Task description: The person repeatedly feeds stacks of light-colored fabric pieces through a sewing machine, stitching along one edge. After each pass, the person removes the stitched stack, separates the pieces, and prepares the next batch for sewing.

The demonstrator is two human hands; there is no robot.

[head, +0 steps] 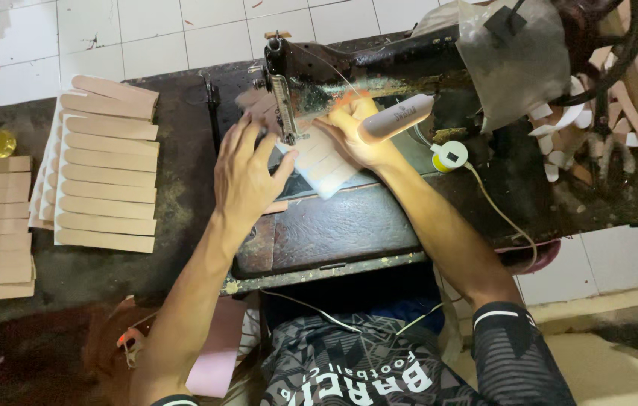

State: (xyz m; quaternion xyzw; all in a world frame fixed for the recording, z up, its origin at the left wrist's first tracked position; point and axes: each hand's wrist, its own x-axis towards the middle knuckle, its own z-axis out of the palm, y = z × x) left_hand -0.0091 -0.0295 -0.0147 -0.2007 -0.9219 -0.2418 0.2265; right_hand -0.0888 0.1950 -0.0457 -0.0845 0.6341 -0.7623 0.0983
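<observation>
I see my left hand (247, 174) spread flat, fingers open, pressing the pale layered strip piece (324, 162) against the bed of the old black sewing machine (349, 71), just beside the needle. My right hand (353, 131) rests on the piece's far side, fingers curled; whether it grips, I cannot tell. Stacked tan strips (107, 177) lie left on the dark tabletop (183, 225).

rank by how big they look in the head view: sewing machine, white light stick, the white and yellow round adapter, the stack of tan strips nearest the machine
1. sewing machine
2. stack of tan strips
3. white light stick
4. round adapter
</observation>
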